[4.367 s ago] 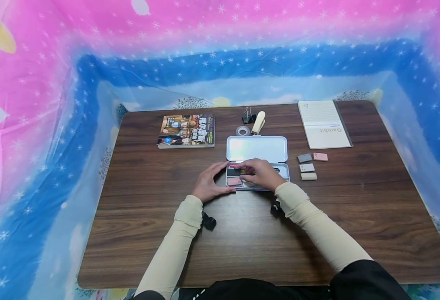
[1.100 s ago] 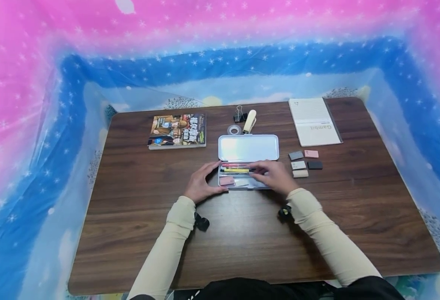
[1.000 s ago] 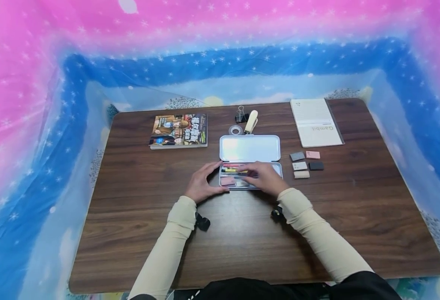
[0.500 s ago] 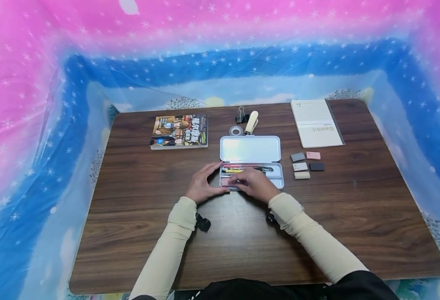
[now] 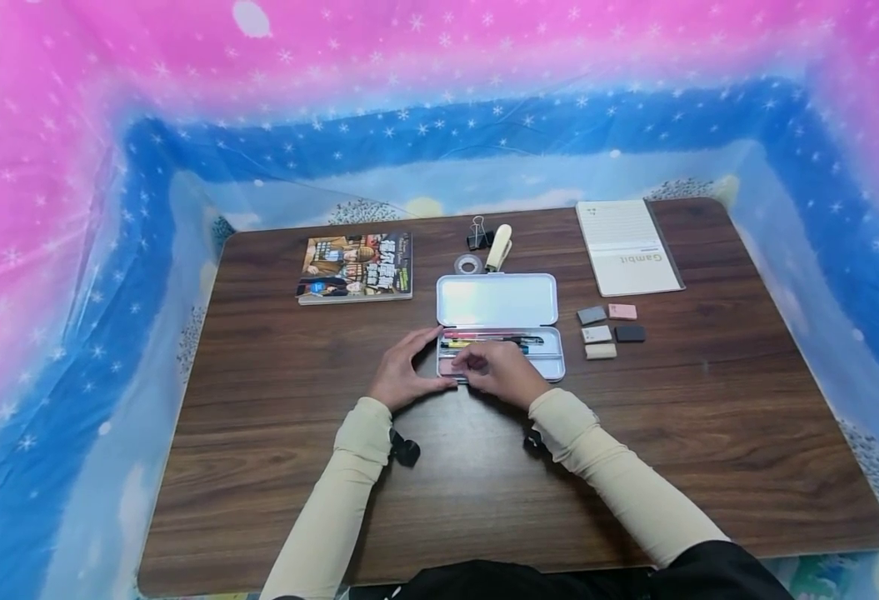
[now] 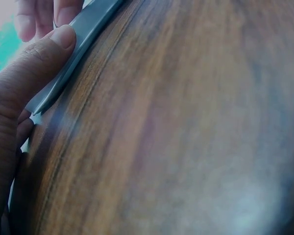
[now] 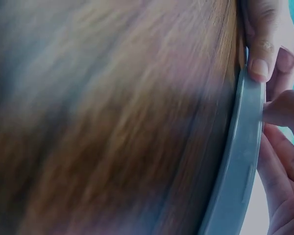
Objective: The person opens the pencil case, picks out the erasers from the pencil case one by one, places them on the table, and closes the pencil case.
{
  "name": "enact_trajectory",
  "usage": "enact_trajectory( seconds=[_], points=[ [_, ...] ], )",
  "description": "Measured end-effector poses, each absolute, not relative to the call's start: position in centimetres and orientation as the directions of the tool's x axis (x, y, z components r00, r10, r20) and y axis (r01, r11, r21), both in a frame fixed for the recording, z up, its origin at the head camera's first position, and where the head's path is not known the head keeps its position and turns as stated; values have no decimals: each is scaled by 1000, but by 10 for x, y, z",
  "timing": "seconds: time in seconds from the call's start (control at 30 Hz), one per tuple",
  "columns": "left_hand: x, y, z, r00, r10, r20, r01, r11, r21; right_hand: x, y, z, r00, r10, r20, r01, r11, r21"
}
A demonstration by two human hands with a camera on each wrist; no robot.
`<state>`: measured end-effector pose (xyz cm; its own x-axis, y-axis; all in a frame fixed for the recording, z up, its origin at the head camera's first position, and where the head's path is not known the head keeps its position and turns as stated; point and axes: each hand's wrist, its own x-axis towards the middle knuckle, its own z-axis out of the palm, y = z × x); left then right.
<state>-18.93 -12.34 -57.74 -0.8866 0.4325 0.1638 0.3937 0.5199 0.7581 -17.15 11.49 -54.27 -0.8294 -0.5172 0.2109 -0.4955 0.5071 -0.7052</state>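
An open white tin pencil case [image 5: 496, 300] lies at the middle of the table, lid folded back. My left hand [image 5: 403, 371] grips its left end, the thumb [image 6: 63, 38] along the front wall and the fingers at the back. My right hand [image 5: 501, 369] reaches into the front compartment, with curled fingers pinching a pink eraser [image 5: 447, 367], which is partly covered. Pens [image 5: 526, 340] lie in the rear compartment. The right wrist view shows the case's front wall [image 7: 235, 161] between the fingers and the table.
Right of the case lie several loose erasers: grey [image 5: 591, 315], pink [image 5: 622, 312], white [image 5: 596, 334], black [image 5: 630, 333] and cream [image 5: 601, 352]. Behind it are a tape roll [image 5: 460, 265], a stapler [image 5: 499, 248] and a binder clip [image 5: 476, 240]. A book [image 5: 357, 267] and a notebook [image 5: 629, 247] flank them.
The black eraser has gone from the case to the table with the others. My right hand then came back left to the pink eraser. The left hand kept its grip.
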Motion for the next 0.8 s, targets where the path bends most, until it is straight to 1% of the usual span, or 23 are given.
enact_trajectory(
  seconds=[0.13,0.23,0.33,0.5,0.6,0.67,0.73,0.8],
  points=[
    [-189,-122,-576,-888,434,153,387,525,758,-175,122,-543,-860,-469,201,-435,467,-770],
    [-188,-121,-575,-890,433,143,379,529,759,-181,141,-537,-895,-404,192,-371,433,-821],
    [-187,-121,-574,-895,427,133,369,536,760,-187,175,-529,-934,-301,192,-306,402,-863],
    [-186,-123,-572,-900,419,119,356,550,756,-189,255,-523,-978,-72,198,-211,380,-900],
    [-186,-123,-572,-902,417,106,346,556,755,-187,303,-522,-981,53,187,-147,428,-892],
    [-187,-123,-572,-903,419,97,341,560,755,-186,336,-527,-978,124,166,-86,489,-868],
    [-187,-123,-571,-903,420,92,338,562,755,-186,365,-534,-974,165,155,-38,556,-830],
    [-187,-122,-572,-903,420,90,337,562,755,-186,387,-543,-974,174,143,-5,621,-784]
  ],
)
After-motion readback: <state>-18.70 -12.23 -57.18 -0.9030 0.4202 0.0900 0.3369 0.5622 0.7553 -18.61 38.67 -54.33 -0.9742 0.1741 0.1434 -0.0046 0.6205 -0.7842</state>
